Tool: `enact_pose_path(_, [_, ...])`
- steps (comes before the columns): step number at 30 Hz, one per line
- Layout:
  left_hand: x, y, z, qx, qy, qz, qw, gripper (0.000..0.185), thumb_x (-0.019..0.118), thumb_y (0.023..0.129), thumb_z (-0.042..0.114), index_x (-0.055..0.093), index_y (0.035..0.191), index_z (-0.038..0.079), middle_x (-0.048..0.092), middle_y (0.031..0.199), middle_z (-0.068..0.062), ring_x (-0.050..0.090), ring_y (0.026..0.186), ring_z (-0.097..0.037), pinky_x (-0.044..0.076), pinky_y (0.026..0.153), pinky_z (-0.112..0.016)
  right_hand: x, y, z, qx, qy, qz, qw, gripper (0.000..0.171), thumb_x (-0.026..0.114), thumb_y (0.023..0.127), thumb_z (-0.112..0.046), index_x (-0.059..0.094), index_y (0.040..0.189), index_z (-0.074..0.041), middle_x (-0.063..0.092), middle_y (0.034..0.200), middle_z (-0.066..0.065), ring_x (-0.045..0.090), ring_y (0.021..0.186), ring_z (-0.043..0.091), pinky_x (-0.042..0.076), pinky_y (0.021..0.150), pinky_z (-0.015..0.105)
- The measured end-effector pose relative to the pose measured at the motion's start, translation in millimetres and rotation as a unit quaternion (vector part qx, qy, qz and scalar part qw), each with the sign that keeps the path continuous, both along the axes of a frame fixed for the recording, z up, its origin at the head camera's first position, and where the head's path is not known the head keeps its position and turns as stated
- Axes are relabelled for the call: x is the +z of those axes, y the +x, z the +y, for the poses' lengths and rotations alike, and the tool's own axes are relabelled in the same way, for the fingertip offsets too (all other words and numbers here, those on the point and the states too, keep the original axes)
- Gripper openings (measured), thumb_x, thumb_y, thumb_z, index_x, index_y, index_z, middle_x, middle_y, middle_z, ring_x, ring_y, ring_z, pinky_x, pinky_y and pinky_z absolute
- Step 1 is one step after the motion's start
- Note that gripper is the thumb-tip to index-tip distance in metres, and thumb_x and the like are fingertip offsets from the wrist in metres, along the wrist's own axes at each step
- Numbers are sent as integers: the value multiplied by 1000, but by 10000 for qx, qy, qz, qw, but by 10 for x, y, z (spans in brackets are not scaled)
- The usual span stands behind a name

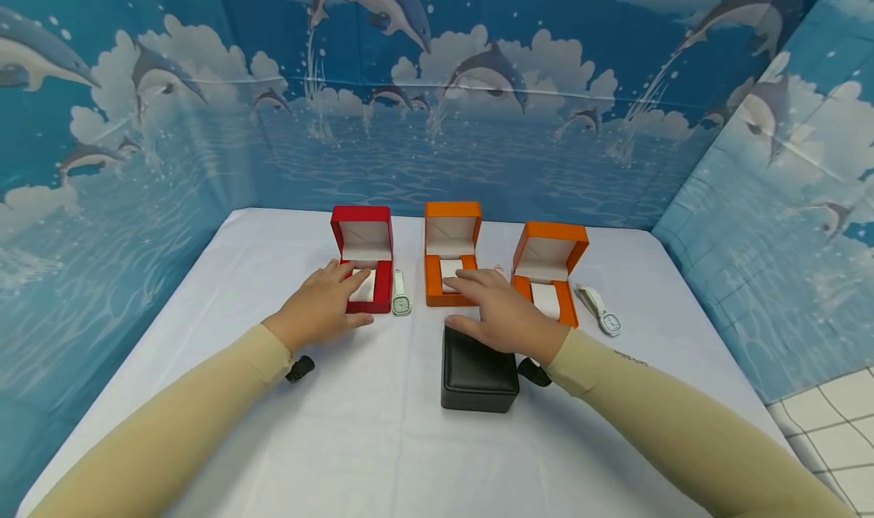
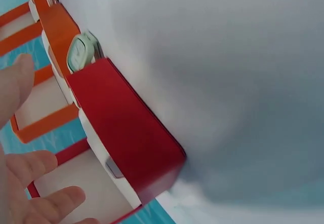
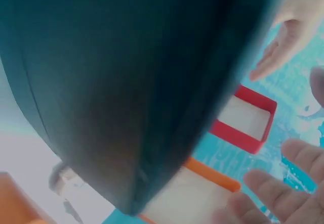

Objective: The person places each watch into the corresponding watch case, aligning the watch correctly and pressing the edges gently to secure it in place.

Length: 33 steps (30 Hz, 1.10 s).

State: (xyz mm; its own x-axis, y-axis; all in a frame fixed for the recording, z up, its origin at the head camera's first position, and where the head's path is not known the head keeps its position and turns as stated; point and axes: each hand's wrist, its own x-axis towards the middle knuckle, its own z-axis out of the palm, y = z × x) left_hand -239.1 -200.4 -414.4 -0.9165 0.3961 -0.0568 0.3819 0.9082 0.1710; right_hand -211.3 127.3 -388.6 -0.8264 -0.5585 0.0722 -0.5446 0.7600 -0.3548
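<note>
My left hand (image 1: 321,306) hovers with fingers spread beside an open red watch box (image 1: 384,287), overlapping its front left in the head view. A pale green watch (image 1: 401,304) lies right of that box. My right hand (image 1: 508,313) reaches over the back of a closed black box (image 1: 479,381), fingers loosely extended and holding nothing. Its fingertips overlap an open orange watch box (image 1: 433,283) in the middle. In the right wrist view the black box (image 3: 101,82) fills much of the picture, with fingers (image 3: 276,191) at lower right.
A second open orange watch box (image 1: 567,306) stands at the right, with a white-strapped watch (image 1: 601,312) lying beside it. Another watch (image 1: 499,269) is mostly hidden behind my right hand. The white-covered table (image 1: 341,442) is bordered by a dolphin-print curtain (image 1: 437,161).
</note>
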Motion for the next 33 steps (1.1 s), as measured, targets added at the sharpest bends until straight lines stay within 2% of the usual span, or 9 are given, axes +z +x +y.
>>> enact_pose_path(3, [-10, -42, -45, 108, -57, -69, 9999, 94, 78, 91, 53, 35, 165, 14, 34, 169, -20, 24, 158, -51, 23, 128, -65, 37, -81, -74, 56, 150, 0, 9999, 69, 74, 98, -45, 50, 158, -17, 44, 164, 14, 40, 153, 38, 18, 128, 68])
enact_pose_path(9, [-37, -141, -87, 229, -49, -174, 9996, 93, 77, 92, 53, 35, 165, 13, 32, 169, -21, 24, 157, -52, 21, 129, -64, 193, -207, -152, 230, 155, 136, 9995, 65, 76, 98, -39, 56, 153, -13, 51, 159, 17, 45, 148, 39, 41, 121, 59])
enact_pose_path(12, [-45, -197, -100, 298, -61, -193, 9994, 90, 74, 94, 54, 36, 165, 14, 33, 169, -20, 25, 158, -50, 20, 129, -64, 234, -319, -221, 339, 192, 81, 9992, 63, 76, 98, -38, 57, 152, -13, 53, 156, 16, 46, 147, 38, 46, 118, 55])
enact_pose_path(16, [-67, -265, -112, 414, -38, -208, 9989, 86, 74, 94, 54, 39, 163, 18, 38, 166, -19, 30, 156, -47, 22, 129, -64, 259, -470, -349, 498, 476, -183, 9975, 60, 76, 98, -39, 59, 151, -18, 51, 158, 14, 45, 148, 35, 46, 118, 53])
enact_pose_path(21, [-82, -313, -122, 539, -22, -307, 9981, 85, 75, 93, 54, 41, 162, 19, 42, 162, -19, 38, 152, -43, 25, 128, -63, 244, -627, -496, 904, 949, -185, 9912, 54, 78, 97, -37, 64, 147, -22, 54, 156, 12, 51, 144, 31, 46, 118, 52])
enact_pose_path(28, [-116, -360, -172, 541, 25, -440, 9976, 84, 74, 95, 53, 39, 164, 18, 42, 161, -19, 41, 149, -40, 29, 126, -63, 109, -835, -649, 1394, 1373, -360, 9800, 45, 80, 95, -30, 71, 138, -19, 66, 139, 6, 56, 133, 25, 52, 112, 42])
enact_pose_path(33, [-114, -384, -202, 633, 136, -601, 9961, 83, 73, 96, 52, 38, 164, 19, 40, 161, -19, 42, 146, -42, 40, 120, -63, 19, -947, -725, 1507, 1649, -524, 9733, 45, 79, 95, -29, 71, 139, -20, 66, 138, 5, 56, 132, 24, 49, 115, 43])
